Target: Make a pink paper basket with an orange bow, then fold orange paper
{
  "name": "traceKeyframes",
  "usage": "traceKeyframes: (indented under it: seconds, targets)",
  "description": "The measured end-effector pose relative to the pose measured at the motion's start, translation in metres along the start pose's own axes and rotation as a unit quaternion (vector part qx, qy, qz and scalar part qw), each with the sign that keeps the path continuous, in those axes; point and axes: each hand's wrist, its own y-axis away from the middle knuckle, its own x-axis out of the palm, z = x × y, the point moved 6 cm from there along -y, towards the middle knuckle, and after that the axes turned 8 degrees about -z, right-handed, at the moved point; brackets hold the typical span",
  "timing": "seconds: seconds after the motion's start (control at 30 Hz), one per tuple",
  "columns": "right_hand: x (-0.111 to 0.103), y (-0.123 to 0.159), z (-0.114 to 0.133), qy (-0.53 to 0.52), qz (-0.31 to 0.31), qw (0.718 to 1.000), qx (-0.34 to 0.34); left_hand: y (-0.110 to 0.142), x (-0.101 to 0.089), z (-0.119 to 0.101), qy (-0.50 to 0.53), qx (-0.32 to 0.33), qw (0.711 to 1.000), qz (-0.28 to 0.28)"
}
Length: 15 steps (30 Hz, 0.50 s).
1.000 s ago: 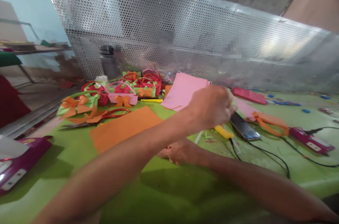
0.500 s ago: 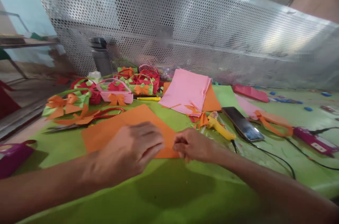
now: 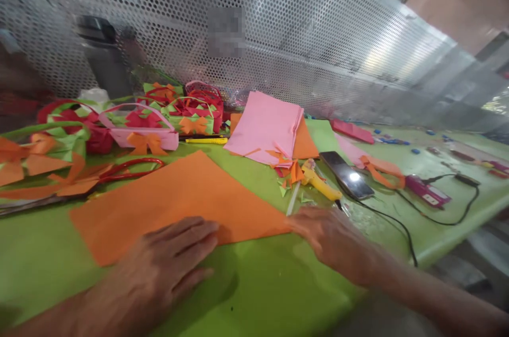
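Observation:
A large sheet of orange paper (image 3: 178,199) lies flat on the green-covered table in front of me. My left hand (image 3: 170,257) rests at its near edge, fingers stretched out and pointing right, the fingertips on the paper. At the sheet's right corner, my right hand (image 3: 330,241) has its fingers closed at the tip of the paper; the thumb is partly hidden. A thin pale stick (image 3: 293,199) lies just beyond the right fingertips. Past it is a yellow glue gun (image 3: 320,180) beside orange paper scraps (image 3: 292,170).
Scissors with red handles (image 3: 131,167) and small paper baskets (image 3: 143,132) with bows stand at the left. Behind are a yellow cutter (image 3: 207,140) and stacked pink sheets (image 3: 266,124). A phone (image 3: 345,173) and a black cable (image 3: 392,220) lie right. A perforated metal panel (image 3: 278,24) rises behind.
My view has turned rightward. The orange sheet has shifted right across the table. My left hand has come down with fingers spread, and my right hand has moved right at the corner.

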Motion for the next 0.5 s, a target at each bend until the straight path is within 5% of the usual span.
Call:
traceKeyframes:
  seconds: [0.17,0.5]
  targets:
    - [0.014,0.024,0.009,0.088,-0.001,0.994,-0.058,-0.008,-0.006,-0.008,-0.03,0.043,0.999,-0.009]
    - [0.007,0.045,0.014,0.2,-0.142,0.966,-0.089,-0.003,-0.002,-0.008,-0.032,0.034,0.999,0.019]
